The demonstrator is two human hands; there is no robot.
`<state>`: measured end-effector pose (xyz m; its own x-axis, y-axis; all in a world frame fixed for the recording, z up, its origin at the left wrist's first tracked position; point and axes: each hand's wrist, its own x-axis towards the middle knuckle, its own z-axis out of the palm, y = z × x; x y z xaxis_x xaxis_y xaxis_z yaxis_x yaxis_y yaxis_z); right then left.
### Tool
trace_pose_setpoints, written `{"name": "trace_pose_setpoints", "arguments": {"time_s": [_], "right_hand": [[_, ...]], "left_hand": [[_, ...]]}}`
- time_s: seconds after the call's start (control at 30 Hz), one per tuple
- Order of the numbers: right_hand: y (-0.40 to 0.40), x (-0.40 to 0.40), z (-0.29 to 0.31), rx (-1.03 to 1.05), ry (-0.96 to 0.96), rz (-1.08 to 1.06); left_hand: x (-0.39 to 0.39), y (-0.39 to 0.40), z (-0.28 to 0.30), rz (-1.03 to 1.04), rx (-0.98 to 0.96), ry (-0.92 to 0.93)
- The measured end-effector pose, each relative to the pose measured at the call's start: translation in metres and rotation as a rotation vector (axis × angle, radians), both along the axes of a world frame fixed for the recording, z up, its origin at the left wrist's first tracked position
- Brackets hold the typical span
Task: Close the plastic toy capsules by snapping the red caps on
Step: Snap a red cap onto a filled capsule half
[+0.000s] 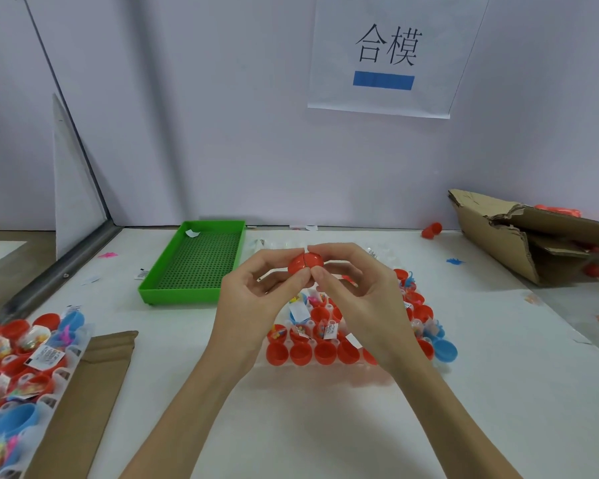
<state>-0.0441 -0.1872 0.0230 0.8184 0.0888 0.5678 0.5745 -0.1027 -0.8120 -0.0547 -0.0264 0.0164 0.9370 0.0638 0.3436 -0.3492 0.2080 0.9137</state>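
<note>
Red capsule [305, 264] is held in the air between both hands, above the far edge of the clear tray [363, 375] that stands on the white table [325, 426]. It is pinched from the left by the thumb and fingers of the left hand [256, 305] and from the right by those of the right hand [357, 295]; the two thumbs meet just below it. A seam is seen running down its middle, and a sliver of white paper is caught at the top of that seam. Whether the two halves are fully snapped together cannot be told. Below the hands, the tray is filled with open red cups [300, 352], several with small toys and paper slips in them, and one blue cup [445, 350] sits at its right corner. A green tray [146, 288] lies to the left, well apart from the hands. A second batch of filled cups [18, 354] is seen at the left edge, and torn cardboard [498, 229] at the right.
</note>
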Motion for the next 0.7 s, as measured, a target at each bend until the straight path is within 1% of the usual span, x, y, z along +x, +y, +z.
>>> {"name": "trace_pose_setpoints", "arguments": {"time_s": [0.23,0.27,0.37,0.43,0.5,0.57,0.63,0.7], "right_hand": [[0.002,-0.003,-0.002,-0.040,-0.037,-0.012],[0.002,-0.004,-0.002,-0.066,-0.058,-0.011],[0.004,-0.005,-0.003,-0.175,-0.158,-0.068],[0.007,-0.005,-0.003,-0.190,-0.200,-0.145],[0.011,-0.006,-0.003,-0.173,-0.211,-0.178],[0.013,-0.008,-0.004,-0.169,-0.205,-0.169],[0.015,-0.009,-0.005,-0.184,-0.193,-0.168],[0.017,-0.009,-0.006,-0.182,-0.187,-0.177]], "left_hand": [[0.003,-0.001,-0.004,0.012,-0.020,0.021],[0.003,-0.001,-0.004,0.002,-0.043,0.037],[0.002,0.000,0.000,-0.082,-0.204,0.129],[0.002,0.001,0.001,-0.128,-0.250,0.167],[0.003,0.002,0.002,-0.151,-0.281,0.182],[0.003,0.003,0.002,-0.128,-0.259,0.173],[0.004,0.003,0.000,-0.059,-0.175,0.139],[0.005,0.004,-0.001,-0.035,-0.133,0.113]]}}
